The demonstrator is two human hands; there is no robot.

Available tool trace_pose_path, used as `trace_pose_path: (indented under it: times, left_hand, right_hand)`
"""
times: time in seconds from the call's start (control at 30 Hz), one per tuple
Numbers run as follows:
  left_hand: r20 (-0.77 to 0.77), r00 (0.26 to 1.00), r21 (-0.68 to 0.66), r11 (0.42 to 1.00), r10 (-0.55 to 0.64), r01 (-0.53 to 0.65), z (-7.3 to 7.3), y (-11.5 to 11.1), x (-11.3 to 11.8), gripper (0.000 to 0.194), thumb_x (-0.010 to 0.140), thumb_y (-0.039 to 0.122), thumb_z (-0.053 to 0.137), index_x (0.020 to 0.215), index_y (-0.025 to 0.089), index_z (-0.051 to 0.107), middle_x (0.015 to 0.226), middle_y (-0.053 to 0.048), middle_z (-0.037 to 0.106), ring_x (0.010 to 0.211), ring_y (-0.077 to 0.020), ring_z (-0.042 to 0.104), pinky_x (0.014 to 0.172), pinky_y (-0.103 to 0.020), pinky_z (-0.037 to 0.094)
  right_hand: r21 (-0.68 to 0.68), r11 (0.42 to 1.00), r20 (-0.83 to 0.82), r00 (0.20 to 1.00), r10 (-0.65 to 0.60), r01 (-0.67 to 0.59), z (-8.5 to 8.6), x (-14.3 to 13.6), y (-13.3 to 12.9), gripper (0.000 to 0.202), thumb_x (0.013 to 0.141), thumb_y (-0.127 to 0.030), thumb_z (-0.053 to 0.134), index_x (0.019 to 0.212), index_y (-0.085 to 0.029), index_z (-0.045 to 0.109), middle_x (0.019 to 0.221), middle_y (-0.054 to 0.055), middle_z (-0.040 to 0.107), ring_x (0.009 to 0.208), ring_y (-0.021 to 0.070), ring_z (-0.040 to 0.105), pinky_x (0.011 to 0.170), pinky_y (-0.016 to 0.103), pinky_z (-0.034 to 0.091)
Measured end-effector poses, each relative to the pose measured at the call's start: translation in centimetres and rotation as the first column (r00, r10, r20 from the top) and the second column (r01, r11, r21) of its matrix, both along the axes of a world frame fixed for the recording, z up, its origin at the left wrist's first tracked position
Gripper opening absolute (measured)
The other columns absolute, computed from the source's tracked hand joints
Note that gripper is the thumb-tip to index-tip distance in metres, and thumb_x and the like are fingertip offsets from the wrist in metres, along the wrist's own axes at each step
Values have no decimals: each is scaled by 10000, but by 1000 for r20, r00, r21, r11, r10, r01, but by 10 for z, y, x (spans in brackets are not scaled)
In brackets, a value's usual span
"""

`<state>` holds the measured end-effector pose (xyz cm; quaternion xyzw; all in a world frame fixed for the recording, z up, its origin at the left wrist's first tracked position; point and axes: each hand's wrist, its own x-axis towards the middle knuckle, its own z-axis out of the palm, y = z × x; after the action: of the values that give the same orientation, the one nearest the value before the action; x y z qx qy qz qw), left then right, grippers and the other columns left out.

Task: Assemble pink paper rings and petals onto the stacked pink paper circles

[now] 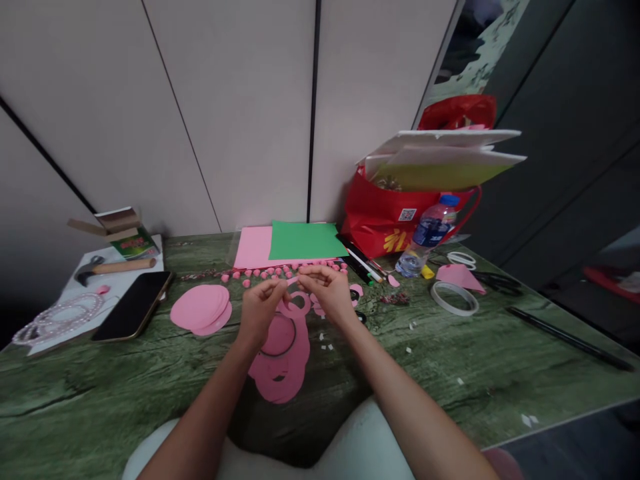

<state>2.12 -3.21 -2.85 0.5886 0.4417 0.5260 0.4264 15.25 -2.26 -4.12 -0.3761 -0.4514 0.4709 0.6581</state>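
Observation:
My left hand (261, 307) and my right hand (327, 291) meet over the middle of the table, fingertips pinched close together. Something small and pink seems to lie between them, but I cannot make out what it is. Just below are pink paper cutouts (283, 390) with round holes and curved edges, one with a dark ring (294, 339) on it. Behind the fingers runs a row of small pink rolled paper pieces (257, 273). To the left of my left hand lies a stack of pink paper circles (197, 307).
Pink sheets (253, 247) and a green sheet (305, 240) lie at the back. A phone (133, 307), hammer (120, 267) and bead strings (65, 317) are left. A red bag (370, 213), water bottle (427, 237), tape roll (454, 299) and black rod (570, 339) are right.

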Motion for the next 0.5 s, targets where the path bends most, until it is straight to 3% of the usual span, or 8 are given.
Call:
trace_pose_path:
  times: [0.23, 0.5]
  left_hand:
    - [27, 1000, 12, 1000, 11, -12, 0, 0, 0, 248, 717, 292, 554, 510, 155, 564, 495, 18, 543, 502, -105, 479, 543, -224, 375]
    - [73, 991, -8, 994, 109, -109, -5, 4, -3, 198, 702, 298, 584, 567, 153, 598, 518, 24, 561, 494, -96, 481, 505, -213, 372]
  right_hand:
    - [-32, 999, -38, 999, 13, -14, 5, -2, -3, 189, 541, -274, 737, 683, -172, 665, 592, -8, 660, 524, 132, 613, 568, 271, 522]
    - [-40, 997, 1, 997, 72, -72, 4, -2, -4, 179, 594, -259, 705, 756, -184, 693, 675, 20, 699, 631, 164, 657, 674, 310, 536]
